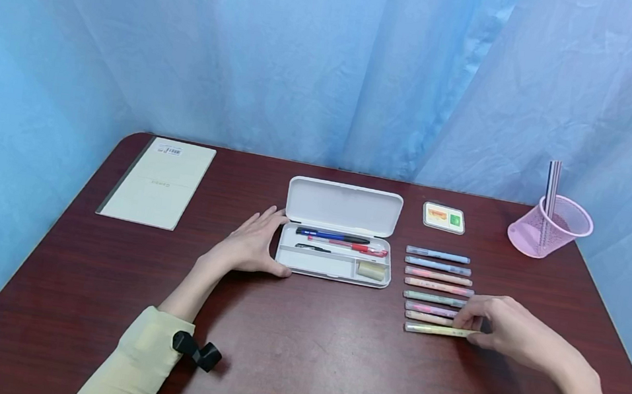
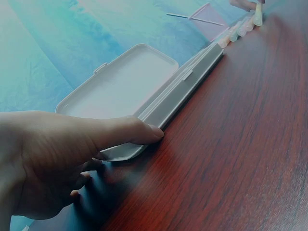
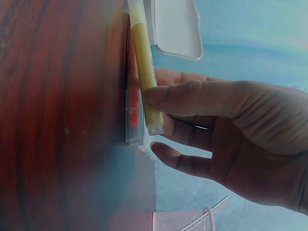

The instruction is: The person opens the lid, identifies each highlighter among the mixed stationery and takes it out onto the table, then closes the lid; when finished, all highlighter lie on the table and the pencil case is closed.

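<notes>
A white pencil case (image 1: 316,263) lies with its lid up at the middle of the table. In it are a blue pen (image 1: 331,236), a red pen (image 1: 345,246), a thin dark-tipped pen (image 1: 313,248) and a beige eraser-like block (image 1: 371,271). My left hand (image 1: 255,242) holds the case's left end, thumb at the front corner, fingers toward the back. With thumb and fingers my right hand (image 1: 505,328) pinches one end of a yellow highlighter (image 3: 143,57), the nearest in a column of several pastel highlighters (image 1: 436,287). Its fingertips are partly hidden in the head view.
Behind the highlighters lies a small clear-edged case (image 1: 444,218) with orange and green patches. A pink mesh pen cup (image 1: 526,238) holding thin striped sticks leans at the back right. A pale notebook (image 1: 158,186) lies at the back left. Blue curtains (image 1: 287,53) hang behind the table.
</notes>
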Available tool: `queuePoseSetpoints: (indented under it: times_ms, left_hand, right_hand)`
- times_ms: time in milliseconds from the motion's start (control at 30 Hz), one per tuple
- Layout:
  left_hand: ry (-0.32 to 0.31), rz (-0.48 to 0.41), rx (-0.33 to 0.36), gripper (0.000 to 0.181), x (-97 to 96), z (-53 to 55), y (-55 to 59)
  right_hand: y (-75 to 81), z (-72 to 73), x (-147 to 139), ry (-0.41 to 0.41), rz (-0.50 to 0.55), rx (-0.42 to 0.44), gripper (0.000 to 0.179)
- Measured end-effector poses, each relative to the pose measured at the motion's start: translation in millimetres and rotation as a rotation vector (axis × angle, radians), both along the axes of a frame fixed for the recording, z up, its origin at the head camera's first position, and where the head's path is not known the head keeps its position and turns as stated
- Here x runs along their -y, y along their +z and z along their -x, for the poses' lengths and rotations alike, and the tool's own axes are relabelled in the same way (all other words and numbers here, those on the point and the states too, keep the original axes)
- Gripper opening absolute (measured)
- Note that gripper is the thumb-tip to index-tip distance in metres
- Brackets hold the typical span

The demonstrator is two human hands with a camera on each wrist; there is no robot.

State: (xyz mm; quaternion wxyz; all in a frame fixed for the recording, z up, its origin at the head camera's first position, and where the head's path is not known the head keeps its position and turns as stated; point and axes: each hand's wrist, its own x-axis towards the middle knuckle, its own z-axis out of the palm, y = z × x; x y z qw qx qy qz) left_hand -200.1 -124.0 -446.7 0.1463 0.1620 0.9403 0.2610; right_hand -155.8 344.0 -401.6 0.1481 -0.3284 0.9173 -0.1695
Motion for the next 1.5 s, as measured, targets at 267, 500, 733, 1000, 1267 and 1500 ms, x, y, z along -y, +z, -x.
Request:
queuePoseSetpoints:
  times_ms: [267,500,733,1000,1267,1500]
  left_hand:
    - [0.003,-0.003,0.002,0.101,-0.1,-0.4,0.0]
    - [-0.001,-0.003,-0.004,0.101,0.2,0.0,-0.7]
    - [0.000,-0.002,-0.002,0.102,0.3,0.0,-1.3]
    - [-0.003,0.000,-0.004,0.102,0.3,0.4,-1.3]
    - [-0.002,0.005,0.002,0.102,0.1,0.0,-0.6]
    - [-0.007,0.006,-0.010,0.102,0.2,-0.5,-0.5]
  right_hand:
    - [-1.5,-1.1,2.8,-0.009,-0.003,0.011,0.032]
    - [-2.4,-1.7,3.6,-0.021,-0.014,0.013,0.031]
    - [-1.8,-2.7,3.8,-0.014,-0.014,0.002,0.032]
    - [-3.7,-2.0,3.4,-0.008,-0.020,-0.016,0.032]
    - [-4.0,-2.2,4.8,-0.017,-0.031,-0.012,0.033]
    - [-4.4,-2.8,6.8,-0.028,-0.054,-0.013,0.033]
